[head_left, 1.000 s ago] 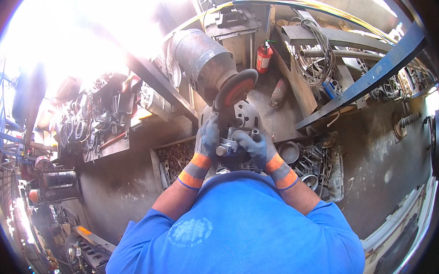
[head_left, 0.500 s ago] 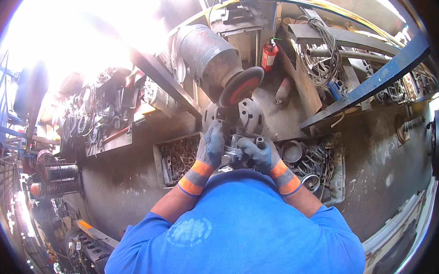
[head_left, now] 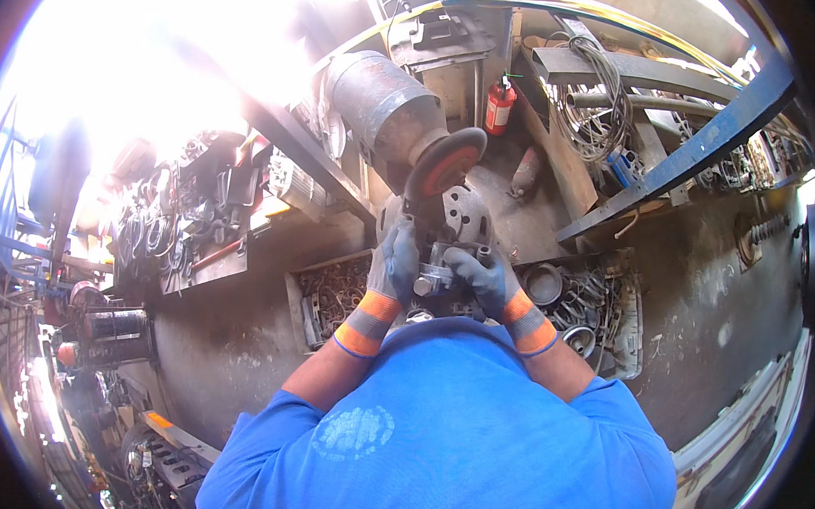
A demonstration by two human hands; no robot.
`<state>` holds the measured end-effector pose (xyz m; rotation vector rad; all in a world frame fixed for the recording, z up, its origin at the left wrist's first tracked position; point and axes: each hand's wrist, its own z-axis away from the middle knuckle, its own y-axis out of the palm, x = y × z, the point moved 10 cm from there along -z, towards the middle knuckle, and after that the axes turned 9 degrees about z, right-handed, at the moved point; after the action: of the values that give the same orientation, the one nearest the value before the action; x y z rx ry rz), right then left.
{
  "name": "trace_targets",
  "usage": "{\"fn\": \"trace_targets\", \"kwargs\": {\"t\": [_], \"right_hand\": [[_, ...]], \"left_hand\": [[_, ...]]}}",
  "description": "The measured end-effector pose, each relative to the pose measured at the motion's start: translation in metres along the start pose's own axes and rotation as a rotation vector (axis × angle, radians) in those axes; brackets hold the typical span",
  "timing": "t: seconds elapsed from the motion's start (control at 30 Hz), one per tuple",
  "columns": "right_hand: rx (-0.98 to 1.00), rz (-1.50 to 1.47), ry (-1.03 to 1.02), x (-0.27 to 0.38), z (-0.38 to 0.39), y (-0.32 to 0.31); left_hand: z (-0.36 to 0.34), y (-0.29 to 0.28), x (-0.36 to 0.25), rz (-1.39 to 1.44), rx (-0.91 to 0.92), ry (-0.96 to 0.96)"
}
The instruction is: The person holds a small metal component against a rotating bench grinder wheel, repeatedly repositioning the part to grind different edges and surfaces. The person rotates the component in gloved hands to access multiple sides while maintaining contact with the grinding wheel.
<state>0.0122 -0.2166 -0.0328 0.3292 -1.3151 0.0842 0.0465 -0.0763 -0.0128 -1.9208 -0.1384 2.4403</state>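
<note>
In a grey glove with an orange-striped cuff, my left hand (head_left: 397, 259) is closed, its fingertips just below the lower rim of a dark motor-driven disc wheel (head_left: 445, 166). A small dark metal piece (head_left: 408, 207) shows at those fingertips, up against or very near the rim. My right hand (head_left: 480, 277), gloved alike, is curled at the right side of a metal fixture (head_left: 432, 279) with bolts. A short round metal end (head_left: 485, 254) stands out by its fingers. What the right hand grips is hidden.
Behind the wheel is its grey motor housing (head_left: 377, 92). Trays of metal scrap stand left (head_left: 291, 295) and right (head_left: 636, 339) of the fixture. A red fire extinguisher (head_left: 499, 107) stands farther back. A blue beam (head_left: 680, 165) slants across the right; cable coils (head_left: 601, 109) hang behind it.
My left hand has moved slightly up and away from me, bringing the small metal piece to the wheel's lower rim. My right hand has hardly moved.
</note>
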Motion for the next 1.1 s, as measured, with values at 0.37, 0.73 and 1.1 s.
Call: {"fn": "trace_targets", "kwargs": {"t": [0.37, 0.73, 1.1], "right_hand": [[0.046, 0.010, 0.022, 0.003, -0.007, -0.005], [0.030, 0.089, 0.014, -0.006, -0.005, -0.008], [-0.006, -0.025, 0.089, -0.002, -0.012, -0.014]], "left_hand": [[-0.008, 0.003, -0.009, -0.278, 0.057, 0.119], [0.002, 0.007, -0.002, -0.224, 0.096, -0.030], [-0.009, 0.009, -0.022, -0.273, 0.043, 0.098]]}}
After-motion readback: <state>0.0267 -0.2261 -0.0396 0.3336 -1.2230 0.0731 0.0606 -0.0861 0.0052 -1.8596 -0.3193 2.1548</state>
